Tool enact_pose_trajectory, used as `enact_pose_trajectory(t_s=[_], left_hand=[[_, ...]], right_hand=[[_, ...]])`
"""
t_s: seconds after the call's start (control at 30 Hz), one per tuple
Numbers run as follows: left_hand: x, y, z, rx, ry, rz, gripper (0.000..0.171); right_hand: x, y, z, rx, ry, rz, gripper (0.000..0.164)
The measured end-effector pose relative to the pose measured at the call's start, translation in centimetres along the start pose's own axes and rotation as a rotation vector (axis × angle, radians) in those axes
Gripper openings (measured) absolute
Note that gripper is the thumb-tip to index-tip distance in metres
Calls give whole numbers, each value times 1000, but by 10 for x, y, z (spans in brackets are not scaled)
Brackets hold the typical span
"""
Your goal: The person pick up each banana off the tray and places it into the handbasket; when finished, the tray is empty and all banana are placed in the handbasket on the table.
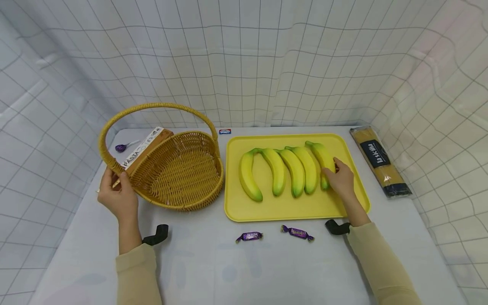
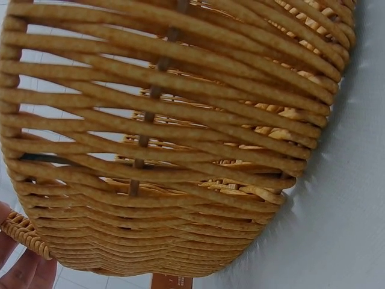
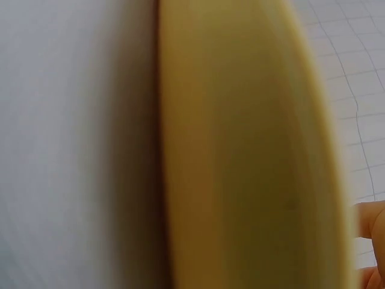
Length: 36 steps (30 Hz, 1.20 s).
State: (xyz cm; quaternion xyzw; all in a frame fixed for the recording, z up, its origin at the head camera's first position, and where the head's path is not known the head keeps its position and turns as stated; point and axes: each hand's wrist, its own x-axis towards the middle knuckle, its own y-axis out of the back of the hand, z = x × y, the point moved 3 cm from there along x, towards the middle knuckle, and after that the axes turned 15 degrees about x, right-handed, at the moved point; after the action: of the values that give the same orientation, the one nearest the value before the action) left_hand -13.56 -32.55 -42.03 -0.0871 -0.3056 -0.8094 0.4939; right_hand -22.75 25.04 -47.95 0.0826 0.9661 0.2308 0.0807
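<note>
A wicker basket [image 1: 187, 178] with a tall hoop handle stands on the left of the table, with nothing in it. My left hand [image 1: 120, 199] grips the lower left end of its handle; in the left wrist view the woven side [image 2: 168, 144] hides most of that hand. On the right, a yellow tray [image 1: 251, 212] bears several bananas [image 1: 278, 171] in a row. My right hand [image 1: 341, 180] holds the rightmost banana [image 1: 322, 154] between thumb and fingers, low on its right side. The tray's blurred side [image 3: 258, 150] fills the right wrist view, fingers [image 3: 373, 235] showing at its edge.
A pasta box [image 1: 142, 148] and a purple lollipop [image 1: 121, 148] lie behind the basket. A spaghetti pack [image 1: 379, 161] lies right of the tray. Two purple-wrapped candies [image 1: 249, 236] sit in front of the tray, and a small blue-red packet [image 1: 225, 131] behind. Gridded curtains surround the table.
</note>
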Motion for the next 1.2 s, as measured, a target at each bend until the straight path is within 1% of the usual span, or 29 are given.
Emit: enact_pose_trajectory(t_s=[0.17, 0.3, 0.37, 0.53, 0.7, 0.8, 0.97, 1.07, 1.2], left_hand=[[-1, 1, 2, 2, -15, -3, 32], [-1, 0, 0, 13, -2, -7, 32], [-1, 0, 0, 16, 10, -8, 32], [-1, 1, -3, 5, 25, -7, 33], [0, 1, -1, -10, -10, -10, 32], [-1, 1, 1, -13, -21, -7, 33], [-1, 1, 1, -4, -16, -10, 32], [-1, 1, 0, -1, -5, -19, 32], [0, 0, 0, 6, 14, -15, 33]], right_hand=[[-4, 5, -5, 51, -9, 38, 65], [-10, 8, -17, 68, 19, 58, 64], [-15, 8, -26, 72, 35, 49, 64], [-29, 3, -50, 72, 111, 13, 63], [-40, -6, -72, 80, 226, -4, 62], [-47, -12, -84, 102, 278, -33, 61], [-60, -27, -102, 131, 345, -109, 60], [-67, -38, -115, 147, 379, -164, 61], [-72, -58, -133, 165, 419, -236, 61]])
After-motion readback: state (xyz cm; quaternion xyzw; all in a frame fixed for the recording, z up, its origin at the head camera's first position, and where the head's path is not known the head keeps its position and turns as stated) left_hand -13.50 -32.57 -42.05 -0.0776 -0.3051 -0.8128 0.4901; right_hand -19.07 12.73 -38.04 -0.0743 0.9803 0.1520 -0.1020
